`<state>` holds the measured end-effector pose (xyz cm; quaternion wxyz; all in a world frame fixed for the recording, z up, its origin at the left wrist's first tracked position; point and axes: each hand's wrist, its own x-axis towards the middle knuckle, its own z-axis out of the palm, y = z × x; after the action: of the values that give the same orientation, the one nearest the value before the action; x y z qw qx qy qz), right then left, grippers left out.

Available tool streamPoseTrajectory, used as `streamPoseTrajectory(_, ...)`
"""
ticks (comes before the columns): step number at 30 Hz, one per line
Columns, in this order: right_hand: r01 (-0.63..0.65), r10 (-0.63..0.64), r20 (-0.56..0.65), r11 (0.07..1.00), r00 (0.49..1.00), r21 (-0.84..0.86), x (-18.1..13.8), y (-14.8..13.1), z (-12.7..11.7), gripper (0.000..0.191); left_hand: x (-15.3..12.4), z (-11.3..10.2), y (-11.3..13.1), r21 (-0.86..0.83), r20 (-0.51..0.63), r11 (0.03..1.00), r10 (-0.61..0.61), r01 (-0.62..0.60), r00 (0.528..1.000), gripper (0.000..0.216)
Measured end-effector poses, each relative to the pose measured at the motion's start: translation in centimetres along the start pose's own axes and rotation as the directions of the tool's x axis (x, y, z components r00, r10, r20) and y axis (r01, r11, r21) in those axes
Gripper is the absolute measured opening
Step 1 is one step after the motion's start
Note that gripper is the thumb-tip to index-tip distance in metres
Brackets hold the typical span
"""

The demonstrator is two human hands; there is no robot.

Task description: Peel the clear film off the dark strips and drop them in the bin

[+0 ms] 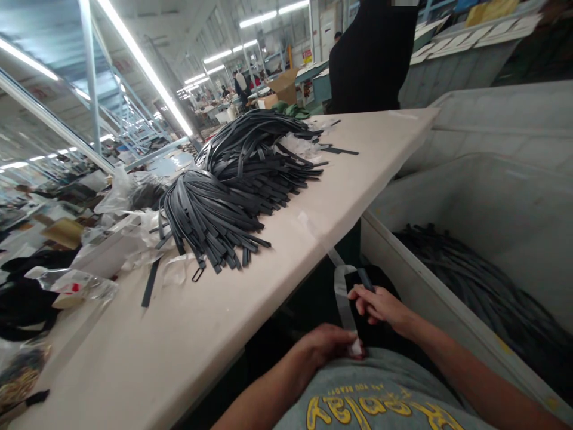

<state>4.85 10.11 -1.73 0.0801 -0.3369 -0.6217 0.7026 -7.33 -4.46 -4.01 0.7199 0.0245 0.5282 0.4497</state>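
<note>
My right hand [380, 307] is closed, with a short end of dark grey strap [365, 279] sticking up from its fingers. Close to my shirt, my left hand [329, 346] is closed at the lower end of a pale grey strip [344, 298]. A small white and red bit [357, 348] shows at its fingertips; what it is I cannot make out. The strip loops up beside the table edge. On the table lies a big pile of dark grey straps [215, 209], with a small black buckle [197, 274] at its near edge.
The beige table [268, 286] runs diagonally ahead of me. To the right, a large pale bin [474, 179] holds many dark straps [474, 275]. Clear plastic bags [85, 283] lie on the left. Across the table stands a person in black [371, 60].
</note>
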Motion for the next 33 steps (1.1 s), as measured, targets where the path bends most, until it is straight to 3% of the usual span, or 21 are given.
streamPoseTrajectory(2, -0.083, 0.084, -0.019, 0.995, 0.996, 0.057, -1.0, 2.1, -1.3, 0.057, 1.6, -0.6, -0.9, -0.066, -0.042, 0.997, -0.049, 0.046, 0.998, 0.018)
streamPoseTrajectory(5, -0.147, 0.147, 0.005, 0.981, 0.989, 0.128, -3.2, 3.6, -1.8, 0.059, 2.4, -1.4, 0.0, -0.197, -0.107, 0.980, -0.028, 0.006, 0.994, 0.018)
streamPoseTrajectory(9, -0.186, 0.150, 0.207, 0.968, 0.967, 0.169, -5.2, 2.8, 0.4, 0.060, 1.7, -0.8, 2.5, -0.337, -0.157, 0.933, 0.078, -0.127, 0.985, 0.024)
streamPoseTrajectory(12, -0.149, 0.104, 0.283, 0.979, 0.953, 0.142, -5.1, 1.8, 2.5, 0.059, 0.9, 0.9, 3.5, -0.412, -0.170, 0.885, 0.157, -0.215, 0.973, 0.025)
streamPoseTrajectory(19, -0.133, 0.102, 0.284, 0.987, 0.954, 0.095, -3.0, 1.3, 3.8, 0.059, 0.5, 2.7, 3.8, -0.403, -0.166, 0.830, 0.349, -0.386, 0.922, 0.039)
streamPoseTrajectory(25, -0.140, 0.116, 0.271, 0.987, 0.956, 0.072, -3.0, 1.9, 4.1, 0.061, 0.5, 2.3, 3.9, -0.432, -0.167, 0.813, 0.354, -0.391, 0.920, 0.050)
streamPoseTrajectory(33, -0.141, 0.120, 0.277, 0.988, 0.953, 0.056, -2.5, 1.6, 4.3, 0.060, 0.5, 2.2, 4.0, -0.397, -0.181, 0.826, 0.356, -0.399, 0.917, 0.046)
